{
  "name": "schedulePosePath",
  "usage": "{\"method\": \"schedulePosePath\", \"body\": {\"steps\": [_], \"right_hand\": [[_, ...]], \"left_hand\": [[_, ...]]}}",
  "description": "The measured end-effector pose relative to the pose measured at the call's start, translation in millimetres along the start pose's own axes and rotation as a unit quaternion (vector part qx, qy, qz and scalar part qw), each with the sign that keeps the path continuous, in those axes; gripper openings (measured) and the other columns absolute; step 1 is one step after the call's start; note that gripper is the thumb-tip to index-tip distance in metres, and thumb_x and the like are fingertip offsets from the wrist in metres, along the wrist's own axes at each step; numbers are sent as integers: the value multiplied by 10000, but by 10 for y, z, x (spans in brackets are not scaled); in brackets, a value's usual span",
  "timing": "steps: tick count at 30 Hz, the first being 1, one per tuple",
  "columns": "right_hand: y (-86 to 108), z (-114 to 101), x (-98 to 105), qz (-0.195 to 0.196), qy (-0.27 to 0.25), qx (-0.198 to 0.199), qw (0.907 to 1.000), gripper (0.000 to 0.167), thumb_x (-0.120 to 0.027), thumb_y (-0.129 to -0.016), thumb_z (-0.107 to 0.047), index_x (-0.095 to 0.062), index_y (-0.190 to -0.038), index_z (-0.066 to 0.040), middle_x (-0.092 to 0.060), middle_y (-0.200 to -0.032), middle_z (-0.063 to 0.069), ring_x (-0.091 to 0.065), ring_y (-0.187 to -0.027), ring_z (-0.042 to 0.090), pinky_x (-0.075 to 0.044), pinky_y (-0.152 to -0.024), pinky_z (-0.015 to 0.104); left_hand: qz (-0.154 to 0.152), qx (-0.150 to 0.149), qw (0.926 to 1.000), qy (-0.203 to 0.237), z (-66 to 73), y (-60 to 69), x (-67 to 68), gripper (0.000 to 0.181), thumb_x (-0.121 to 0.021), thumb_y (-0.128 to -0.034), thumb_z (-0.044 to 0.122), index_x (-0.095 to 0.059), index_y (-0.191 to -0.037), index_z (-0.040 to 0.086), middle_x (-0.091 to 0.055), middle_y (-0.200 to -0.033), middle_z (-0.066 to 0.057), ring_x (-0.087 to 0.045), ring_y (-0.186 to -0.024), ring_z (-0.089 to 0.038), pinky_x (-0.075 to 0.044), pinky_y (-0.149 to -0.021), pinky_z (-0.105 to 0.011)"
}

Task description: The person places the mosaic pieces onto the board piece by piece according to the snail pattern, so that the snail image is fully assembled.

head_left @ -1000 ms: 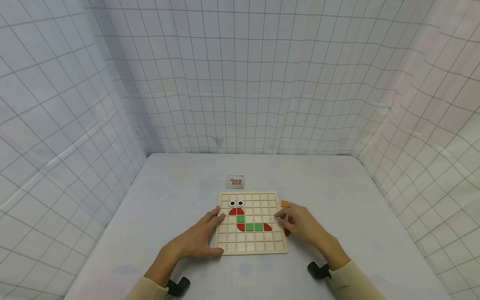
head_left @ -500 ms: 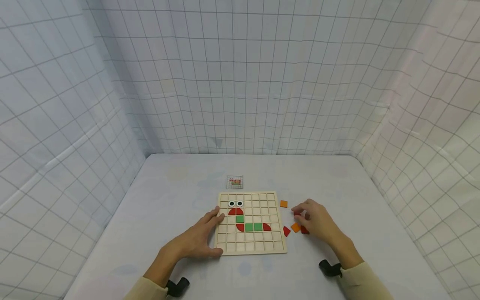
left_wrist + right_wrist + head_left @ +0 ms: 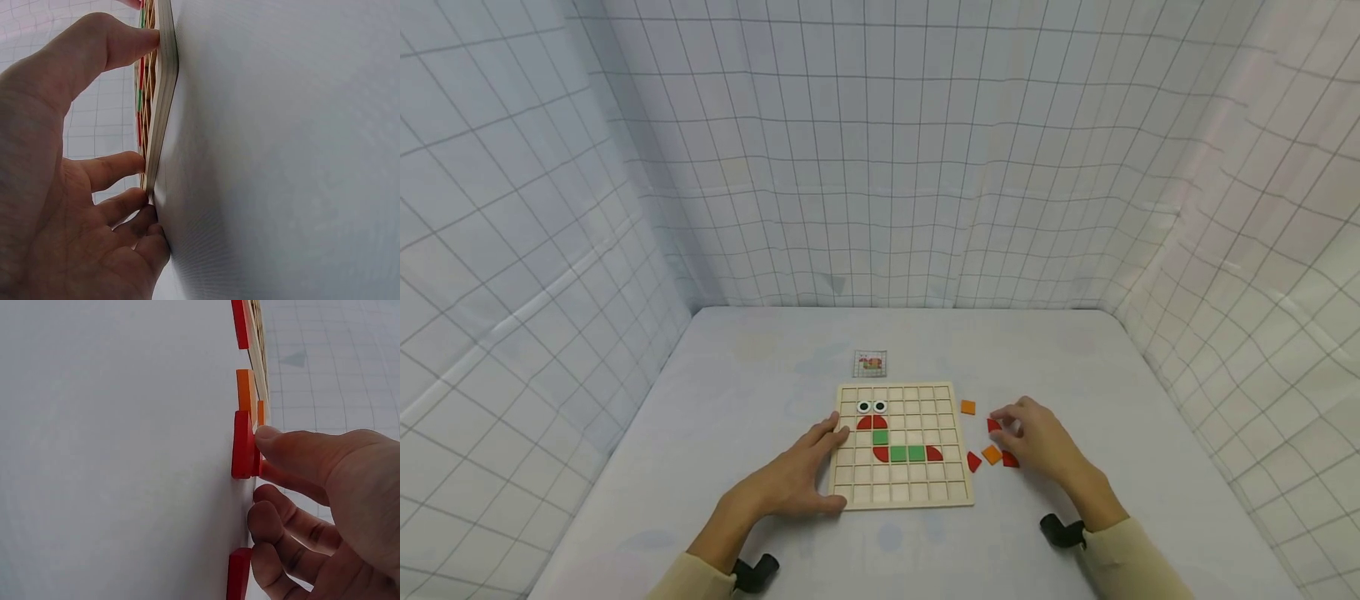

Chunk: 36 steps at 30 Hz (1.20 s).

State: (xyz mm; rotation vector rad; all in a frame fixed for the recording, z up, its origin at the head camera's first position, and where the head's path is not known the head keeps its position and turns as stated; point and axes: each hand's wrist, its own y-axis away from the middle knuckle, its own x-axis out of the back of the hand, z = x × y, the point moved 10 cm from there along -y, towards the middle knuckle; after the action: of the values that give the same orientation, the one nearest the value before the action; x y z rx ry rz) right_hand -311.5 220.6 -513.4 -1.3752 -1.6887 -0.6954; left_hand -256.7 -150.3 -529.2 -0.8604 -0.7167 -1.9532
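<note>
A pale wooden grid board (image 3: pixel 917 485) lies flat on the table. It bears two eye discs (image 3: pixel 872 407), red quarter-circle pieces (image 3: pixel 872 423) and green square pieces (image 3: pixel 907 454). My left hand (image 3: pixel 797 483) rests at the board's left side, fingers spread, with thumb and fingertips touching its edge in the left wrist view. To the right of the board, my right hand (image 3: pixel 1037 442) has thumb and index finger at a red quarter-circle piece (image 3: pixel 993 425), pinching it at table level. In the right wrist view another red piece (image 3: pixel 242 447) partly hides the pinched one.
Loose pieces lie right of the board: an orange square (image 3: pixel 967 407), a second orange square (image 3: pixel 992 455), a red piece (image 3: pixel 973 462) and another red piece (image 3: pixel 1011 459) under the right hand. A small picture card (image 3: pixel 870 364) lies beyond the board. Gridded cloth walls surround the table.
My right hand has moved right, from the board's right edge to the loose pieces, and its thumb and index finger have come around a red piece. The left hand and board stay put.
</note>
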Motion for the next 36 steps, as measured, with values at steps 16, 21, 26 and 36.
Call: {"method": "schedulePosePath", "body": {"steps": [16,21,26,36], "right_hand": [[-84,-54,-38,-114,-329,-202,9992,190,-890,-1036,-141,-838,-1214,-102,-753,-1068,36,-635,-864,145,-573,-722,223],[-86,-42,-65,-158,-526,-268,9981,192,-898,-1026,-119,-812,-1197,-106,-766,-1053,18,-659,-870,143,-593,-728,217],[-104,-59,-94,-187,-622,-202,9977,177,-900,-1021,-98,-799,-1164,-120,-781,-1039,8,-672,-865,134,-598,-727,210],[-130,-194,-18,34,-701,111,9975,152,-862,-1044,-65,-820,-1175,-130,-787,-1018,-15,-647,-819,119,-577,-690,227]], "left_hand": [[2,-61,10000,-29,8,-8,7,1126,-931,-908,461,-392,-1813,64,-204,-1959,-195,-282,-1804,-473,-416,-1366,-717],[-3,-63,10000,-28,2,-8,0,1136,-934,-907,466,-386,-1817,62,-203,-1959,-196,-280,-1805,-471,-414,-1368,-716],[-6,-29,10000,15,-11,-3,-7,1140,-936,-904,470,-386,-1818,68,-196,-1963,-186,-265,-1811,-470,-407,-1371,-721],[-11,-55,10000,40,3,-1,5,1136,-934,-910,463,-382,-1819,65,-193,-1963,-187,-268,-1809,-473,-409,-1368,-723]]}}
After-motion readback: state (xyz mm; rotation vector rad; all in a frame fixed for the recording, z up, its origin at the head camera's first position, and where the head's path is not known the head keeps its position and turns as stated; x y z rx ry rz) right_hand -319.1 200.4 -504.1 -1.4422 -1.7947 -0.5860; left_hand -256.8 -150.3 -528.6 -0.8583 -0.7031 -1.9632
